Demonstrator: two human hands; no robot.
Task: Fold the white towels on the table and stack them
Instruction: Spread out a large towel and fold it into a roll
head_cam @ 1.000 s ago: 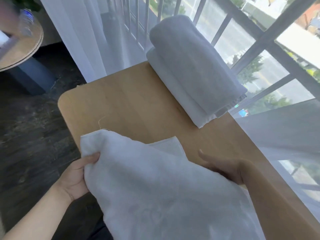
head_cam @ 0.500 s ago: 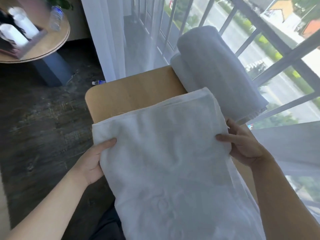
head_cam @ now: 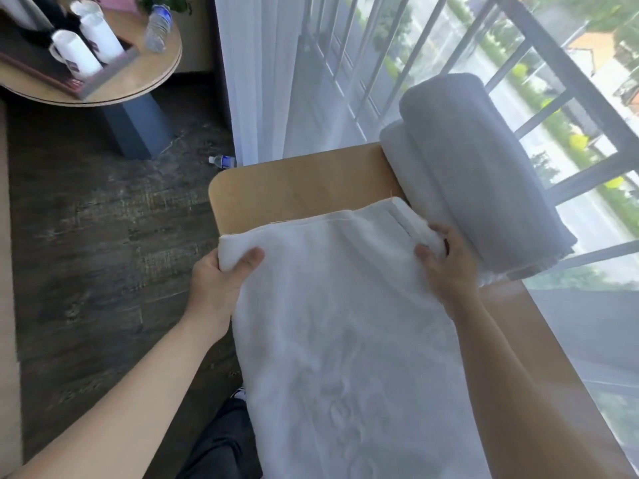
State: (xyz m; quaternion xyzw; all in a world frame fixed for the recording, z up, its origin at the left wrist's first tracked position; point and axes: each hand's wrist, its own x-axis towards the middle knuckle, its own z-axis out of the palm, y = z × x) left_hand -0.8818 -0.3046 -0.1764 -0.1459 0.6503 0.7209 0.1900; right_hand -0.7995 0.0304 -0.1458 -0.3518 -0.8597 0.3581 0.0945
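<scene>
Both hands grip a white towel [head_cam: 345, 323] spread over the tabletop [head_cam: 294, 188] — left hand [head_cam: 221, 285] pinching one far corner, right hand [head_cam: 446, 267] bunching the other. Just beyond the right grip lies a stack of folded towels [head_cam: 473, 174]

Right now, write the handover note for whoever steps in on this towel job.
Left hand: grips the near-left corner of the white towel.
Right hand: pinches its far-right corner, right beside the folded stack.
The towel lies spread along the table, its near end hanging off the edge.
Done: two folded towels stacked at the far right by the window.
Left: fold this towel and put it on the stack.
</scene>
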